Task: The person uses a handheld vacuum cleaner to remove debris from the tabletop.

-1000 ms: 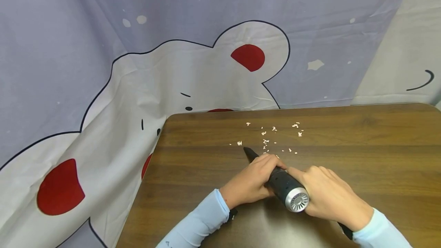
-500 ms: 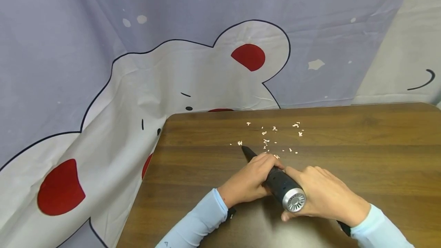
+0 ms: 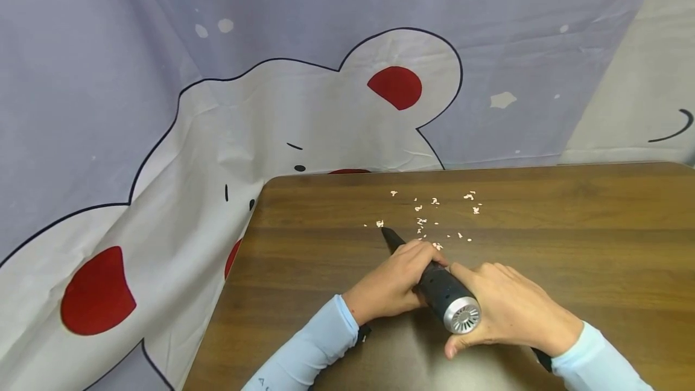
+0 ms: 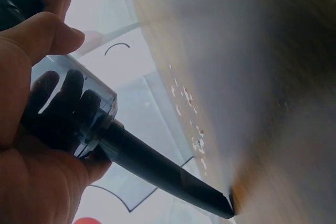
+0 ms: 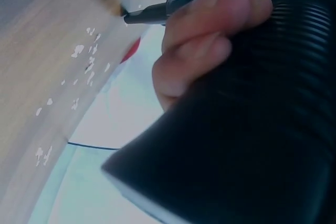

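My left hand [image 3: 395, 282] is gripping the black vacuum [image 3: 442, 288] round its see-through cup [image 4: 97, 80], and my right hand [image 3: 516, 306] is gripping farther back. I'm seeing it between them, showing a silver end [image 3: 463, 316], its long thin nose [image 3: 392, 239] ending near white bits [image 3: 422, 221] on the table [image 3: 597, 246].

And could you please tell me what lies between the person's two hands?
The vacuum's black body lies between the left hand and right hand, as the head view shows.
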`<state>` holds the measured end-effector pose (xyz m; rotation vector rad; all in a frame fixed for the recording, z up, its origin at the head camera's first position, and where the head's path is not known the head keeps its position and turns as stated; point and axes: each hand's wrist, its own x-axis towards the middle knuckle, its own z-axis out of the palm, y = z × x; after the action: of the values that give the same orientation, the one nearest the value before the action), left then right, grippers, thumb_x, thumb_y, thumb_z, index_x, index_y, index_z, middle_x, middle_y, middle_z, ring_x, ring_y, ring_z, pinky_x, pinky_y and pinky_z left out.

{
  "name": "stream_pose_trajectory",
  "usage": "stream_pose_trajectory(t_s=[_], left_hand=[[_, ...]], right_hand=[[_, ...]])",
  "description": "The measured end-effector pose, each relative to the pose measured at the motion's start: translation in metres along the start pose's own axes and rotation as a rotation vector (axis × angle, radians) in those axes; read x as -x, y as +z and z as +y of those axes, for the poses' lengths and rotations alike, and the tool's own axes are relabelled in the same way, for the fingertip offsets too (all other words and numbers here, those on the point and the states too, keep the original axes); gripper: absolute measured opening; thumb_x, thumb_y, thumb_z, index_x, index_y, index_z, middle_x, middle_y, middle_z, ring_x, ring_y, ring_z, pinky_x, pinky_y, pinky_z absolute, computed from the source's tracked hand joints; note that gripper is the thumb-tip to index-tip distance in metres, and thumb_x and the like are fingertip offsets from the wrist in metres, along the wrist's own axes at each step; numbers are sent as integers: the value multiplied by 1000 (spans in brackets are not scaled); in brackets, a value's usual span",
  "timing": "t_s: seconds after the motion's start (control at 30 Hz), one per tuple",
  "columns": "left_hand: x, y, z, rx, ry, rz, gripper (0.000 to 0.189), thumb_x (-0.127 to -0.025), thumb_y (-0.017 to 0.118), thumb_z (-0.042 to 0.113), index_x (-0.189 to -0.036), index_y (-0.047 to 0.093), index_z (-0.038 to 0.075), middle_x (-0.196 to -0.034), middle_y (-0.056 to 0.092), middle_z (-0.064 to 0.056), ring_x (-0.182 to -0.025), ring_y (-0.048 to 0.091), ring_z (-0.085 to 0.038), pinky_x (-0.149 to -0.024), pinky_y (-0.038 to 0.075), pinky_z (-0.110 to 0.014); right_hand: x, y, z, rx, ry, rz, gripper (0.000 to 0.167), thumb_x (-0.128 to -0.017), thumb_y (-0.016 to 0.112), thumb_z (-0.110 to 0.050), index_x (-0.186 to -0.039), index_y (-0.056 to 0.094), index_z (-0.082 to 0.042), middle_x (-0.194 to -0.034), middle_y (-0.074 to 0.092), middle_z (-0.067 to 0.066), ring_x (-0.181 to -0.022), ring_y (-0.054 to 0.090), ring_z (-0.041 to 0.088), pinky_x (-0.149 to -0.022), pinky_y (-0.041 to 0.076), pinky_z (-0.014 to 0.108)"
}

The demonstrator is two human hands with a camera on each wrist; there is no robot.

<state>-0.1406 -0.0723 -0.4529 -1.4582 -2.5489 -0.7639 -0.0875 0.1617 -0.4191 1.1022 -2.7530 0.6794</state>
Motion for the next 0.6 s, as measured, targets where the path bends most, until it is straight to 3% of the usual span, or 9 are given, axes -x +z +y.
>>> stream_pose_trajectory(t_s=[0.6], left_hand=[[2, 0, -5, -3, -25, 5, 71, -69, 95, 16, -127, 54, 15, -126, 61, 3, -121, 54, -10, -114, 38, -26]], right_hand=[[-5, 4, 1, -20, 20, -16, 83, -55, 76, -89, -96, 57, -20, -63, 44, -21, -51, 39, -3, -47, 36, 21]])
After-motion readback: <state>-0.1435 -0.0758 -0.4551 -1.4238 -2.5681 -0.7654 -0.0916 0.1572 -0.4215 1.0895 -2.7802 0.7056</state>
